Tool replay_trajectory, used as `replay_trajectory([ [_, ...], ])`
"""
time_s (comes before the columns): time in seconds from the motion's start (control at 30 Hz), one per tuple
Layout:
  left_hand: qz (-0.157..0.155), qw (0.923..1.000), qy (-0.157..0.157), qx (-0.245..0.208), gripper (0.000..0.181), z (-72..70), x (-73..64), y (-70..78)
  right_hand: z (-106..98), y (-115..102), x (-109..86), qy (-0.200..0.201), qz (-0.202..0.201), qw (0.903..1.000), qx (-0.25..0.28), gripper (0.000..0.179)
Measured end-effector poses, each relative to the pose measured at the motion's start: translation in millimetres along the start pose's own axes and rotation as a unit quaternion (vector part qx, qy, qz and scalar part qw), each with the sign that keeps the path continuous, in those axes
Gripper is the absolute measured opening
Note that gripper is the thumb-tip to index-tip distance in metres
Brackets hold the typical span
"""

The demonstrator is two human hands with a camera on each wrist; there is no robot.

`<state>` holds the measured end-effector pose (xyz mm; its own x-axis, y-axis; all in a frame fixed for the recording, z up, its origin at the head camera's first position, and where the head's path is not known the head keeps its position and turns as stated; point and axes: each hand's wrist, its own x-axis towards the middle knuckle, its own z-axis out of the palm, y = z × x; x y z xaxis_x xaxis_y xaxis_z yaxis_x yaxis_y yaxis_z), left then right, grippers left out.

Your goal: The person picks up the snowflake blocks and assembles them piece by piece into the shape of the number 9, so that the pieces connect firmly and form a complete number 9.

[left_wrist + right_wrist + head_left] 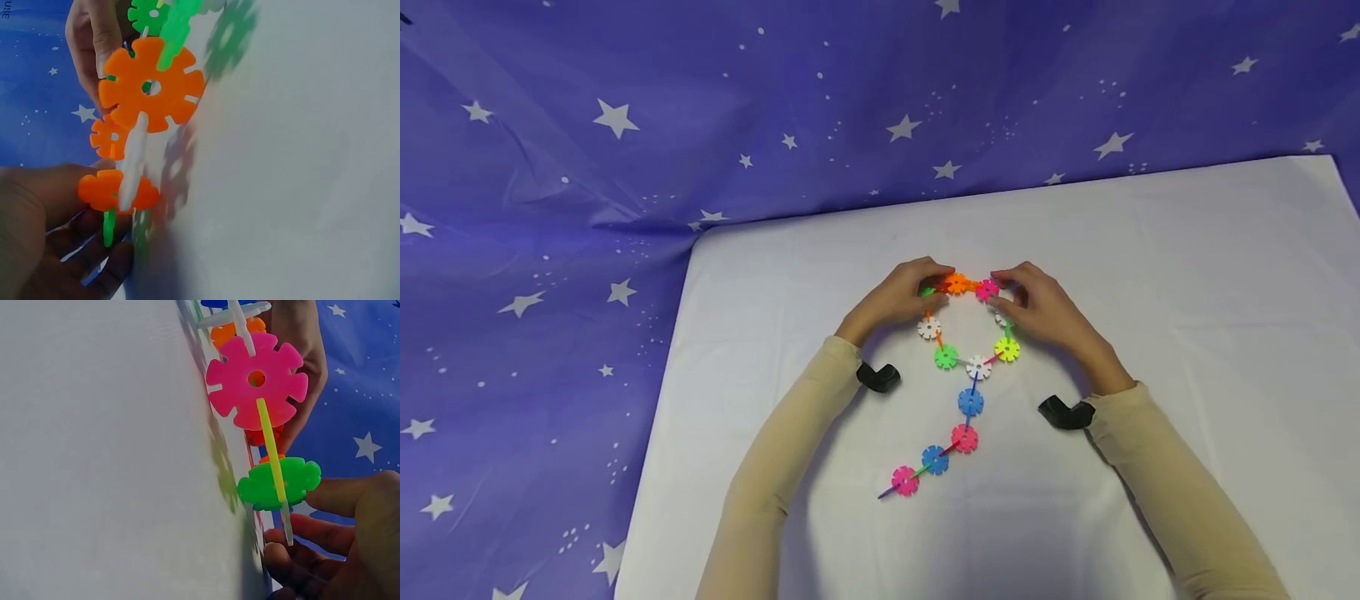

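Observation:
A chain of colourful plastic snowflake discs lies on the white tabletop, flat discs joined by discs standing edge-on. It forms a ring with a tail running toward the front left. At the ring's far left, my left hand (910, 292) holds the chain around an orange disc (957, 283). My right hand (1041, 307) pinches the far right part at a pink disc (987, 290), partly covering a white disc beside it. In the left wrist view, thumb and fingers surround an orange disc (100, 190). A green disc (281, 481) sits by the thumb in the right wrist view.
The tail ends in a pink disc (905, 481) with a purple disc edge-on. Black wrist mounts (878, 377) stick out from both sleeves. Behind the white table (775, 275) hangs a blue-purple cloth (820, 100) with white stars.

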<state>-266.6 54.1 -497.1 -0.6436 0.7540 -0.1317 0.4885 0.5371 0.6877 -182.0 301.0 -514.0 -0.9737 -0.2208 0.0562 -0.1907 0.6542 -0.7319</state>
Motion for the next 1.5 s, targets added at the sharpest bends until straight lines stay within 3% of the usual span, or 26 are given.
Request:
replay_trajectory([
  [0.13, 0.007, 1.0, 0.002, -0.005, 0.045, -2.6, 5.3, -0.5, 1.5, -4.0, -1.4, 0.013, 0.03, 0.9994, 0.007, 0.037],
  [0.23, 0.002, 1.0, 0.006, -0.006, 0.048, -3.2, 1.2, 0.0, 1.6, -5.8, -4.7, 0.015, 0.056, 0.9982, 0.012, 0.038],
  [0.43, -0.001, 0.9997, 0.015, 0.018, 0.061, 0.1, -40.8, 8.4, -0.5, 0.3, -7.2, -0.038, 0.04, 0.9982, 0.025, 0.05],
  [0.53, 0.005, 0.9997, 0.007, 0.025, 0.066, 4.4, -53.2, 11.5, -4.9, 4.3, -8.2, -0.055, 0.019, 0.9981, 0.018, 0.048],
  [0.9, 0.002, 0.9971, -0.01, 0.076, 0.071, 16.1, -58.1, 13.3, -0.5, 6.1, -6.9, -0.049, 0.022, 0.9985, 0.007, 0.044],
  [1.03, -0.006, 0.9959, 0.003, 0.091, 0.076, 15.9, -69.8, 14.7, -1.0, 2.8, -6.2, -0.033, 0.016, 0.9993, 0.009, 0.048],
  [1.17, 0.023, 0.9937, 0.031, 0.105, 0.07, 19.9, -78.4, 16.5, -6.3, 2.3, -11.8, -0.026, -0.015, 0.9995, 0.007, 0.051],
  [1.3, 0.059, 0.9909, 0.043, 0.113, 0.066, 27.7, -78.5, 15.6, -10.5, 3.3, -24.5, -0.073, -0.044, 0.9963, -0.012, 0.062],
  [1.4, 0.063, 0.9904, 0.041, 0.116, 0.066, 32.8, -77.5, 12.8, -9.2, 2.9, -32.3, -0.114, -0.047, 0.9921, -0.024, 0.073],
  [1.5, 0.06, 0.9909, 0.045, 0.112, 0.065, 35.6, -75.8, 10.9, -8.7, 2.2, -36.1, -0.126, -0.043, 0.9907, -0.028, 0.077],
])
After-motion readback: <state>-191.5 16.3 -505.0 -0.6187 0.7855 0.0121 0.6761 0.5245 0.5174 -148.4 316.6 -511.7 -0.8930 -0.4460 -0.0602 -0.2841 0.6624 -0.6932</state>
